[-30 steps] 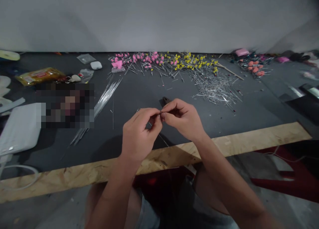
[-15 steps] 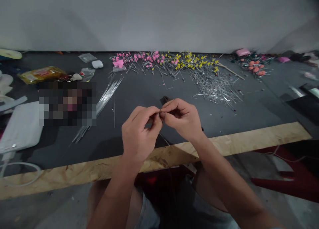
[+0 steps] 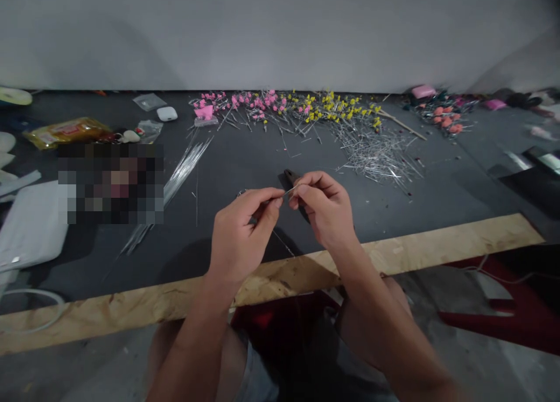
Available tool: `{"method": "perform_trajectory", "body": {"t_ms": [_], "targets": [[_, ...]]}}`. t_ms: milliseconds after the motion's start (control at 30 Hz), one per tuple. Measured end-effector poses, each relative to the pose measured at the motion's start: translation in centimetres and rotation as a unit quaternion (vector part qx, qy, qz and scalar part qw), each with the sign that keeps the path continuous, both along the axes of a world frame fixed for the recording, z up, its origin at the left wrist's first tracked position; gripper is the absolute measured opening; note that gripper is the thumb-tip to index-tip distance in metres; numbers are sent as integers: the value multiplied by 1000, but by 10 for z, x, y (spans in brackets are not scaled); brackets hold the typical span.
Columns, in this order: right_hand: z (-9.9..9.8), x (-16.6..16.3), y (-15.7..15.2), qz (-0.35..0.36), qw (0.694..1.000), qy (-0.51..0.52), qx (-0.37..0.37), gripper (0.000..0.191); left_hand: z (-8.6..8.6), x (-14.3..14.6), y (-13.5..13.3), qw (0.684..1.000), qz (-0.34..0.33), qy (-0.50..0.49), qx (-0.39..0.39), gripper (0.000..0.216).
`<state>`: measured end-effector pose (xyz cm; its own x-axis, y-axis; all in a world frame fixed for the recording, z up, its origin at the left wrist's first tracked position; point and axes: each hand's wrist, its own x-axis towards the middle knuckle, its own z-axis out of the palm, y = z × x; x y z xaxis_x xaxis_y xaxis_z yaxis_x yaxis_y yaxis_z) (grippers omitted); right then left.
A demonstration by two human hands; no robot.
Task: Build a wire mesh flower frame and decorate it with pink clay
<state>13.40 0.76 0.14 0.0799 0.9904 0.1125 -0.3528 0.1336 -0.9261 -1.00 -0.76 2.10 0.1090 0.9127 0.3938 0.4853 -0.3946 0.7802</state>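
My left hand (image 3: 245, 227) is closed, thumb and forefinger pinching one end of a thin wire (image 3: 289, 191). A short stretch of it crosses the small gap to my right hand (image 3: 324, 206), which pinches the other end. Both hands are above the dark table (image 3: 245, 157), close to its front edge. Under my right hand lies a dark tool (image 3: 289, 174), mostly covered, so its kind does not show. One thin loose wire (image 3: 283, 242) lies below my hands.
Pink-tipped wires (image 3: 262, 101) and yellow-tipped wires (image 3: 336, 105) line the back. To the right spreads a heap of bare wire pieces (image 3: 378, 157); to the left lies a bundle of long wires (image 3: 186, 165). A pale wooden strip (image 3: 446, 243) edges the front.
The fingertips, which met half a second ago, have come slightly apart. My right hand has shifted a little and the wire between the hands now shows.
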Motion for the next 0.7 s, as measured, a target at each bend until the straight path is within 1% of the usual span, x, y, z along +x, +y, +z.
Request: {"method": "perform_trajectory", "body": {"t_ms": [133,333,433,567,700], "targets": [[-1,-1,-2,32,999,-6,8,6,-1,0,1,1000,0,24,14,15],[0,-3,-6,54,998,-31,8,7,-1,0,1,995,-2,63,74,14],[0,0,-7,66,997,-51,2,8,-1,-2,1,991,-16,86,98,14],[1,2,-8,63,996,-65,-5,9,-2,-2,2,987,-39,88,131,14],[2,0,-9,49,995,-80,-21,8,-4,-2,2,985,-25,98,140,14]]}}
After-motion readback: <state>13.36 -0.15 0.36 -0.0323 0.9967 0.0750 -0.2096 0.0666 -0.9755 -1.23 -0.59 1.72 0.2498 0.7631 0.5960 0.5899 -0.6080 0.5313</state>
